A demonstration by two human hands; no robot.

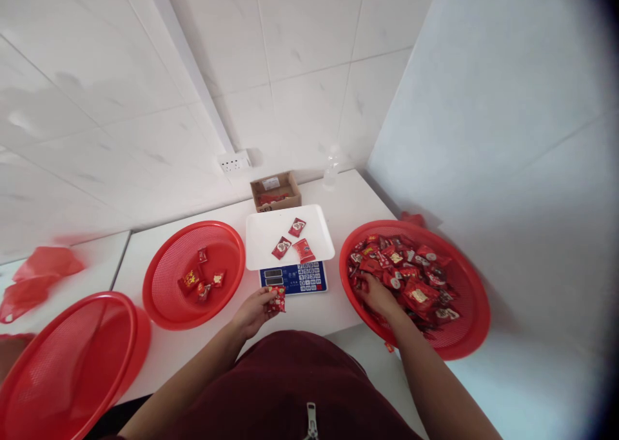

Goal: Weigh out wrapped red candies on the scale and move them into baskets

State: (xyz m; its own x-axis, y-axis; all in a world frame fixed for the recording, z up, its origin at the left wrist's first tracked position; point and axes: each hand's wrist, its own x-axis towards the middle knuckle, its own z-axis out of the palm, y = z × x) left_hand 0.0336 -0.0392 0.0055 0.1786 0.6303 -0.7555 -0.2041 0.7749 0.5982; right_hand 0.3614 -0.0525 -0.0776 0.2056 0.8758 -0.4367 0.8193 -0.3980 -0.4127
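Here's the left hand [254,312], lower centre of the frame, its grip closed, fingertips pinching a red candy packet [277,300] right by the near edge of the blue-fronted digital scale [293,277]. And over on the right of the frame, the right hand [380,297] is down among the heap of red candy packets [411,272] in the full red basket [476,343], fingers curled; whether that grip has hold of one, I can't tell.

Centre frame, three wrapped candies [304,251] lie apart on the scale's white tray [264,224]. Left of it on the white bench [348,195], a red mesh basket [193,233] carries just a few packets [191,279], and another red basket [62,362] fills the lower left corner. Behind the tray sits an open cardboard box [258,202] with red items inside, and right of that, near the wall, a clear bottle [331,169].
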